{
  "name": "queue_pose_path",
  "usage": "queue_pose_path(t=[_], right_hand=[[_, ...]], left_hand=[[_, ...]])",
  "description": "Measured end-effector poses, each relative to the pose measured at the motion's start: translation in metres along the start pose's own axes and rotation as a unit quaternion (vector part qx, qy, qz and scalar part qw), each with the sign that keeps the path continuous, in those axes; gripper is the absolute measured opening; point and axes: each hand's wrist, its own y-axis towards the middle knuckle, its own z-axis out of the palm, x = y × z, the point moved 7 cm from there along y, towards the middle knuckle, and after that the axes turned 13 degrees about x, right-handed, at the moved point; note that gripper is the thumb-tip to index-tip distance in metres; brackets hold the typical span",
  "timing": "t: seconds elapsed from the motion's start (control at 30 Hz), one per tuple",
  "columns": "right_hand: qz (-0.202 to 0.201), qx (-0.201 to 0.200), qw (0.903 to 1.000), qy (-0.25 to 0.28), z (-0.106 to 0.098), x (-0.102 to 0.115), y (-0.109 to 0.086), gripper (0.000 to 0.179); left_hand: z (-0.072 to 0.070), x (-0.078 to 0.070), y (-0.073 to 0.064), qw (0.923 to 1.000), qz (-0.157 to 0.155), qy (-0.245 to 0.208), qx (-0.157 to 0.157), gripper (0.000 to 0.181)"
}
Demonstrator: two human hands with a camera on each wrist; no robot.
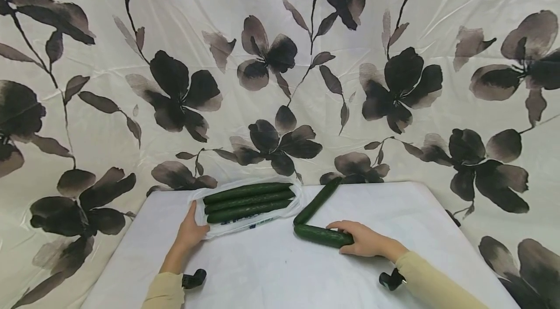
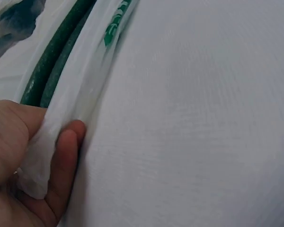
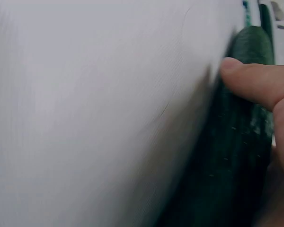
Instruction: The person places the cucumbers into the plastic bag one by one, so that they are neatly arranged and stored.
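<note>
A white plastic bag [image 1: 218,232] with green print lies at the back left of the table, three long green cucumbers [image 1: 249,199] side by side at its mouth. My left hand [image 1: 191,229] holds the bag's left edge. In the left wrist view, its thumb and fingers [image 2: 65,163] pinch the thin plastic. Right of the bag, my right hand [image 1: 364,240] grips one end of another cucumber [image 1: 317,234]; the thumb [image 3: 251,80] lies across its dark green skin in the right wrist view. A further cucumber [image 1: 318,200] slants toward the back edge, its near end by the gripped one.
White cloth covers the table [image 1: 280,275]. Behind it hangs a pale curtain [image 1: 341,56] with dark flowers. A black wrist device [image 1: 194,279] sits by the left sleeve, and another black device [image 1: 391,280] by the right sleeve.
</note>
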Motion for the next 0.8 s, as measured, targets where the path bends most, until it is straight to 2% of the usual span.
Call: queue_pose_path(t=[0.27,0.5,0.63,0.8], right_hand=[[-0.023,-0.012,0.9997,0.004,0.009,0.022,0.002,0.056],[-0.039,-0.030,0.9987,-0.010,0.011,0.047,0.005,0.057],[-0.053,-0.061,0.9953,-0.053,0.006,0.062,0.008,0.058],[-0.069,-0.106,0.9857,-0.112,-0.005,0.080,0.016,0.059]], left_hand=[[0.000,0.008,0.002,0.9989,-0.013,-0.046,-0.005,0.098],[0.000,0.010,0.001,0.9982,-0.018,-0.056,-0.010,0.098],[-0.002,0.009,0.002,0.9981,-0.015,-0.059,-0.014,0.096],[-0.003,0.007,0.005,0.9973,-0.021,-0.069,-0.014,0.095]])
